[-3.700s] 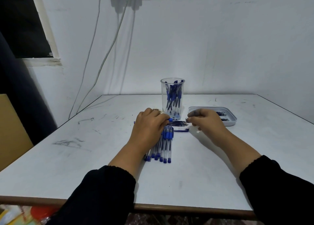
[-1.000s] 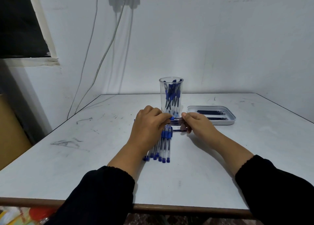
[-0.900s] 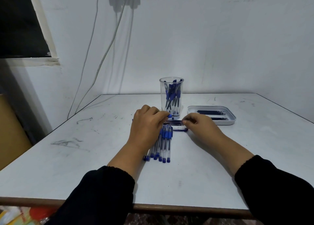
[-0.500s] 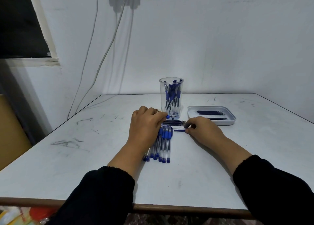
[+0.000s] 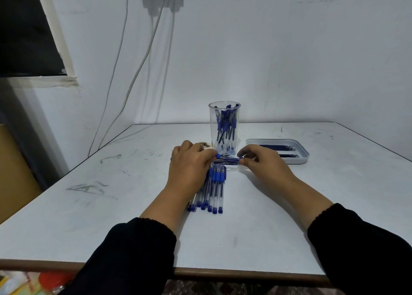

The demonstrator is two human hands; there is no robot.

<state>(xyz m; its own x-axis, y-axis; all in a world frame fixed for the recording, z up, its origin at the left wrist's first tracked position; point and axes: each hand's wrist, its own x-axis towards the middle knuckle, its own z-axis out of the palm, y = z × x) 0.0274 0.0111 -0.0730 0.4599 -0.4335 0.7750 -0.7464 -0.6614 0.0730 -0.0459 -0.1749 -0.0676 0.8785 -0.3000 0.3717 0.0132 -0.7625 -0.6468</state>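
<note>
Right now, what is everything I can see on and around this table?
table: one, white, underneath everything.
cup: one, clear, mid-table, full of blue-capped pens.
crosswise pens: few, dark blue, before the cup.
pen row: several, clear and blue, just nearer than those.
tray: one, pale grey, right of cup, holds dark sticks.
cables: two, white, on wall.
left hand: one, pinches crosswise pens.
right hand: one, pinches their other end.

Crosswise pens (image 5: 226, 160), ends hidden under left hand (image 5: 189, 167), right hand (image 5: 263, 161)
</note>
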